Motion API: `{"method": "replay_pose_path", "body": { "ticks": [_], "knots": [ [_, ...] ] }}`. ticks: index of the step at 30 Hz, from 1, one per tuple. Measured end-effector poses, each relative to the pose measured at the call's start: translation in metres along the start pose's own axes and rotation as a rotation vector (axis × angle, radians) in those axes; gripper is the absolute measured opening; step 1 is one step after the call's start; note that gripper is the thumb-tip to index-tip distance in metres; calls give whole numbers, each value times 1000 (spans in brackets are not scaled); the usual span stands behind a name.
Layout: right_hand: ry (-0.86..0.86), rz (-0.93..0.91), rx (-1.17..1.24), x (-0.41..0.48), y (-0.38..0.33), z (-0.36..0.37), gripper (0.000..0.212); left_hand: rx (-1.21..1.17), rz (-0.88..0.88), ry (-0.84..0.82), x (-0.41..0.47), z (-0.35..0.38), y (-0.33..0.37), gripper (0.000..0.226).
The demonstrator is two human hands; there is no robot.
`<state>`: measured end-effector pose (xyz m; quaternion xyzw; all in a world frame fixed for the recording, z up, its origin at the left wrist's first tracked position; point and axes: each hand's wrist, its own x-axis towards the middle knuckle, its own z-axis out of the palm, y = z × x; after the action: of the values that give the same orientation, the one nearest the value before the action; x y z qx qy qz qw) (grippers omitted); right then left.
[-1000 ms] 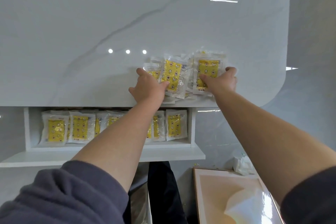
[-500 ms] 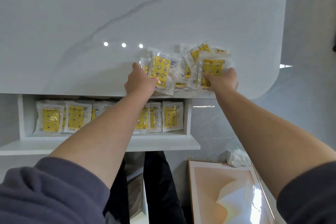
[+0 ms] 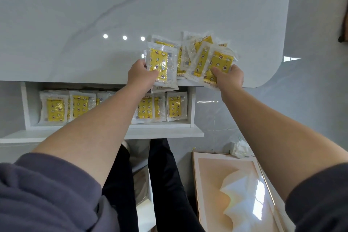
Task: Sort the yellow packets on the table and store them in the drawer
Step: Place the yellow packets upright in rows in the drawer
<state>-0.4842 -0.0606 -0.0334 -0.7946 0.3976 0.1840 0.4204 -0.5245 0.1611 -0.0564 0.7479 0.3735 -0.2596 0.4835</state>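
Note:
A heap of yellow packets in clear wrappers point(image 3: 185, 56) lies at the near edge of the white marble table point(image 3: 75, 24). My left hand point(image 3: 141, 74) grips a small stack of packets point(image 3: 162, 64), thumb on top, partly past the table edge. My right hand point(image 3: 228, 77) grips another bunch of packets point(image 3: 216, 64) at the heap's right side. Below the edge, the white drawer point(image 3: 193, 107) stands open with a row of yellow packets point(image 3: 54, 109) standing inside; my left forearm hides its middle.
My legs in dark trousers point(image 3: 165, 184) stand below the drawer. A framed picture point(image 3: 235, 194) leans on the floor at the right, with a crumpled white wrapper point(image 3: 241, 149) beside it. The table's right corner point(image 3: 273, 73) is rounded.
Both hands have drawn the packets toward the table's near edge and lifted their near ends. The left hand's stack now overhangs the open drawer.

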Motion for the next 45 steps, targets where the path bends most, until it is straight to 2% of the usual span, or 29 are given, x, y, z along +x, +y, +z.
{"method": "replay_pose_path", "body": {
  "ticks": [14,26,30,33,41,45],
  "knots": [
    [-139,-9,176,-20,7,3,16,-75,7,-34,-5,-12,-15,23],
    [-173,-9,143,-21,11,2,23,-144,14,-67,-5,-21,-18,23],
    [-204,35,152,-18,14,5,17,-134,13,-74,-3,-23,-18,24],
    [-237,78,235,-17,16,6,15,-125,-8,-62,-1,-24,-18,23],
    [-318,166,486,-19,12,9,20,-279,-75,-34,1,-30,-21,16],
    [-352,180,526,-21,9,10,21,-322,-116,-45,0,-32,-23,21]
  ]
}}
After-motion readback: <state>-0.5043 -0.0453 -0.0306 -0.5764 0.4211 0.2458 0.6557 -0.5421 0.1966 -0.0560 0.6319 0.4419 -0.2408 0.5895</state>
